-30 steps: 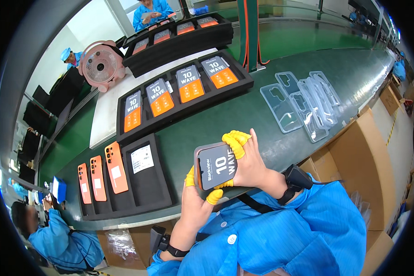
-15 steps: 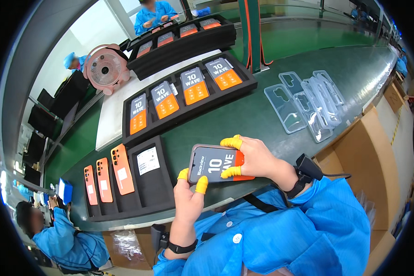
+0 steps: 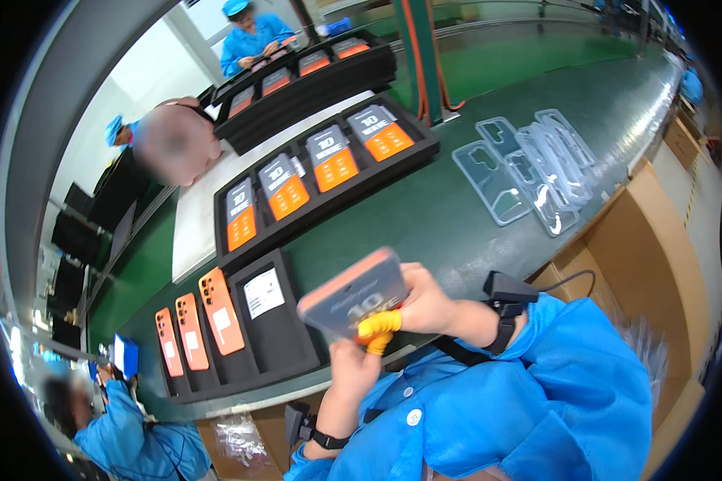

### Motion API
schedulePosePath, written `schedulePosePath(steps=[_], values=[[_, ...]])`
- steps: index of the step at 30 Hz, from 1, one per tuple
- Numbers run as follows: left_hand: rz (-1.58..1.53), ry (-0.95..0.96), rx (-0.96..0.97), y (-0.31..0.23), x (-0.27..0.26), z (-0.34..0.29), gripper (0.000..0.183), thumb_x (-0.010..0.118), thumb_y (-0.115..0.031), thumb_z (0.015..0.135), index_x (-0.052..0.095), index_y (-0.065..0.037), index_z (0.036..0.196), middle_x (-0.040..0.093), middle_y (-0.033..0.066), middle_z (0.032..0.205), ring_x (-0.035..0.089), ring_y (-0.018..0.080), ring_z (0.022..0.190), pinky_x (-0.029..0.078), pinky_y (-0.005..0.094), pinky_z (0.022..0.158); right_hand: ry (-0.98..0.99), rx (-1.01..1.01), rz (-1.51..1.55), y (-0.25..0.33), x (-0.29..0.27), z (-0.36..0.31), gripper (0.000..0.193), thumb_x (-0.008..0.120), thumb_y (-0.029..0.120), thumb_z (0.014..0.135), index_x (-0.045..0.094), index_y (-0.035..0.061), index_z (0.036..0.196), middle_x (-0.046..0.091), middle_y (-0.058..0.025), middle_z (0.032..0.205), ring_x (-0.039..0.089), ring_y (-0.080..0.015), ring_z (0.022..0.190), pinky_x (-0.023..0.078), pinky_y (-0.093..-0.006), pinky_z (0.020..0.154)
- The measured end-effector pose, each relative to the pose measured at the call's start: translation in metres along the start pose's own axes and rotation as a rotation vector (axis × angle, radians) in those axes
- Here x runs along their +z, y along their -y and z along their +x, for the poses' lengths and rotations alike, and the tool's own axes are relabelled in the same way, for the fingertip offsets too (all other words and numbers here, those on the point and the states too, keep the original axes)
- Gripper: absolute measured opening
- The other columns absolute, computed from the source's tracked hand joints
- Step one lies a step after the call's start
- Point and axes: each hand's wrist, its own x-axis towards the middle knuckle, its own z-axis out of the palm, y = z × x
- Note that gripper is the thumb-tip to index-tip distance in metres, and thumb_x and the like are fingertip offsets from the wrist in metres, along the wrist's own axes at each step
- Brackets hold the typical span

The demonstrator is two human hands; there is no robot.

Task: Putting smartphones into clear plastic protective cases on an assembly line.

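Observation:
An orange-edged smartphone (image 3: 351, 290) with a grey and orange front film is tilted up above the bench edge, slightly blurred. My right hand (image 3: 427, 303) grips its right end, the thumb in a yellow finger cot across the front. My left hand (image 3: 354, 370) is closed at the phone's lower edge, close against the right thumb; its fingertips are partly hidden. To the left lies a black foam tray (image 3: 285, 349). It holds orange phones (image 3: 221, 313) back side up, with white labels, and one slot bears only a white label sheet (image 3: 264, 293).
Beyond is another black tray (image 3: 329, 189) of film-covered phones, with stacked trays (image 3: 313, 88) behind it. Clear phone cases (image 3: 537, 172) lie at right, near an open cardboard box (image 3: 618, 232). A pink fan (image 3: 176, 144) stands at far left. Co-workers sit across (image 3: 253, 40) and at left (image 3: 140, 433).
The phone has been tipped up and turned, so its orange edge shows. My left hand has shifted from its left end to the lower edge, near the right thumb. The view has swung slightly.

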Motion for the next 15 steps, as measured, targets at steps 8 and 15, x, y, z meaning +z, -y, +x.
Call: schedulePosePath(steps=[8, 15], values=[[-0.415, -0.079, -0.173, 0.01, -0.079, -0.028, 0.016, 0.06, -0.013, 0.077, 0.057, 0.0, 0.086, 0.06, 0.005, 0.075, 0.056, 0.0112, 0.066, 0.044, 0.024, 0.059, -0.193, -0.26, -0.993, 0.01, -0.048, 0.009, 0.066, 0.076, 0.035, 0.055, 0.048, 0.0045, 0.105, 0.051, -0.0129, 0.096, 0.049, -0.028, 0.089, 0.042, -0.0352, 0.077], [-0.323, -0.141, -0.597, 0.064, -0.166, -0.039, 0.027, 0.051, -0.025, 0.083, 0.055, -0.001, 0.092, 0.061, 0.0085, 0.071, 0.058, 0.0142, 0.056, 0.043, 0.0209, 0.046, -0.619, 0.341, -1.718, -0.003, -0.161, -0.02, 0.036, 0.062, 0.006, 0.065, 0.052, 0.0009, 0.1, 0.052, -0.019, 0.096, 0.051, -0.0339, 0.088, 0.043, -0.0391, 0.077]])
